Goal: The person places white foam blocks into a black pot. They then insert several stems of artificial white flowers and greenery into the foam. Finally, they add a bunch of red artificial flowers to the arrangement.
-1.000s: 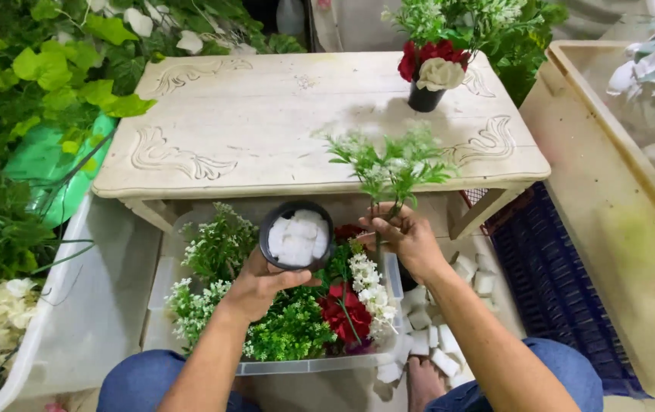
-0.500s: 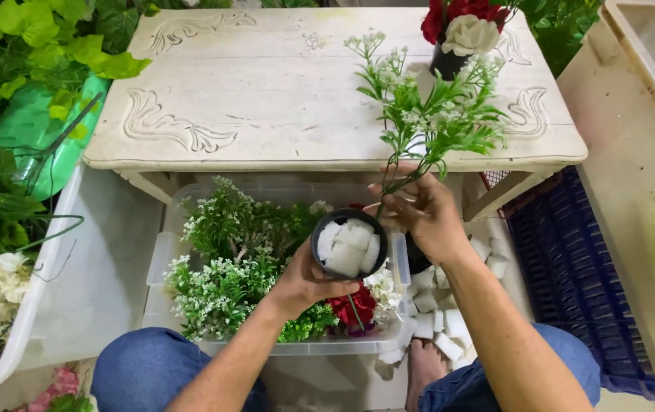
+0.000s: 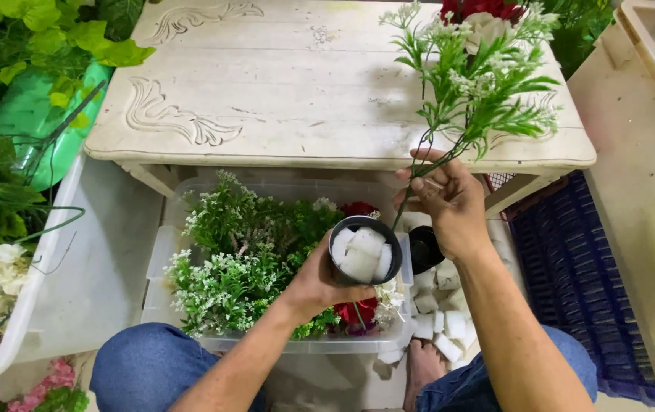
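Note:
My left hand (image 3: pixel 320 281) grips a small dark pot (image 3: pixel 366 252) filled with white foam blocks, held over a clear plastic bin (image 3: pixel 161 252). My right hand (image 3: pixel 443 194) pinches the thin stem of a green artificial sprig with tiny white blossoms (image 3: pixel 480 80), which rises over the table's front edge. The stem's lower end points down toward the pot's rim. The two hands are close together, just in front of the table.
A low whitewashed carved table (image 3: pixel 289 91) carries a pot of red and cream flowers (image 3: pixel 484 15) at the back right. The bin holds green sprigs and red flowers. Loose white foam pieces (image 3: pixel 438 320) and another dark pot (image 3: pixel 424 248) lie beside it. Leafy greenery stands at left, a dark blue crate (image 3: pixel 572 282) at right.
My right hand lifted the sprig out of the bin and raised it above the table edge. My left hand brought the foam-filled pot up and rightward, closer to the sprig's stem.

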